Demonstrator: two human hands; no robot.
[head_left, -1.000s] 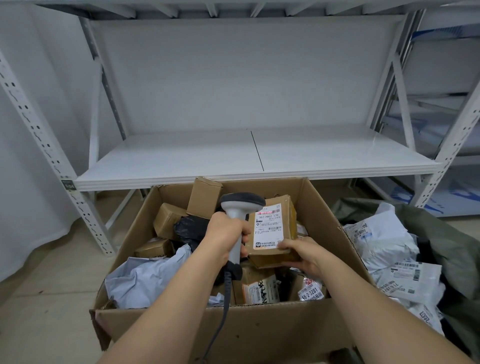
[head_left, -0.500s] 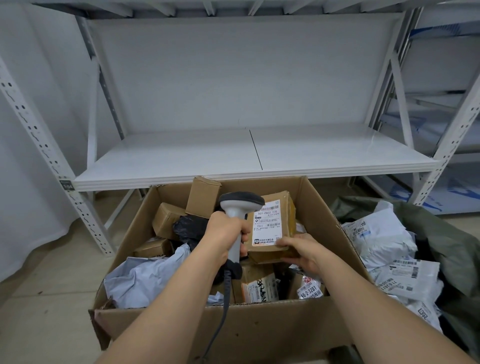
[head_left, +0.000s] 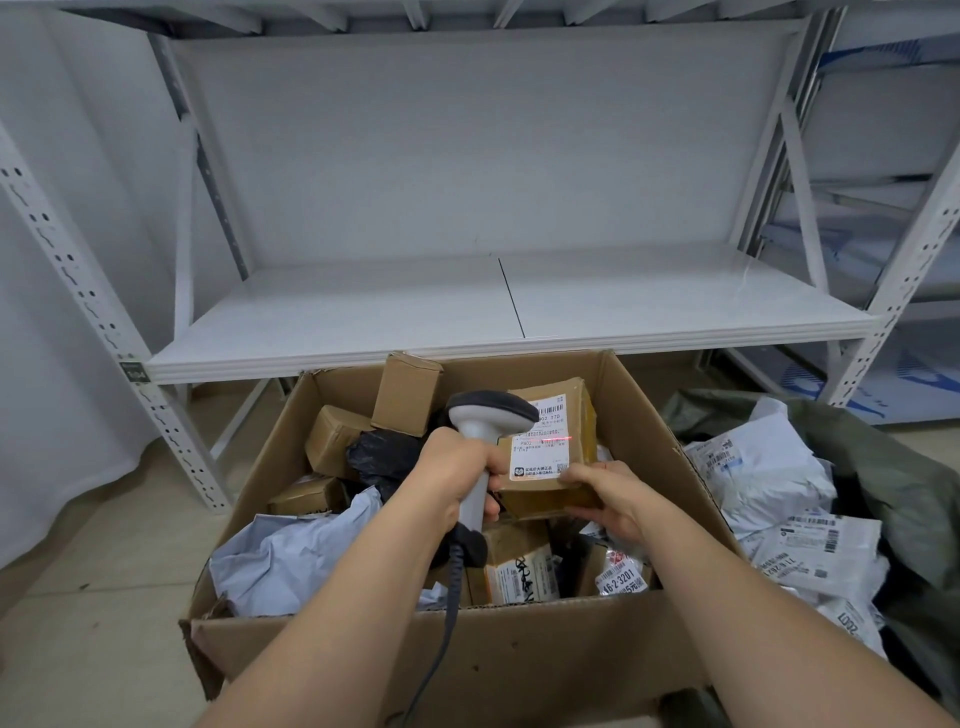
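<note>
Scanning target: small brown parcel (head_left: 551, 442), held up over the middle of the big carton (head_left: 467, 649), white label toward the camera, a thin red line of light (head_left: 553, 439) across it.
Right hand (head_left: 613, 499): pinches the parcel's lower right corner, thumb on the label side, fingers curled underneath.
Left hand (head_left: 457, 467): wrapped tight round the grey handle of the scanner (head_left: 491, 415), just left of the parcel; the scanner's dark head covers the label's upper left corner.
Cable (head_left: 441, 639): hangs from the handle over the carton's near wall.
Inside the carton: black bag (head_left: 384, 457) behind the left hand, grey mailer (head_left: 291, 556) at near left, small brown boxes (head_left: 408, 392) at far left, labelled packets (head_left: 621, 577) under the hands.
Right of the carton: white mailers (head_left: 769, 467) piled on a green sack (head_left: 909, 493).
Behind the carton: white metal shelf (head_left: 415, 322).
</note>
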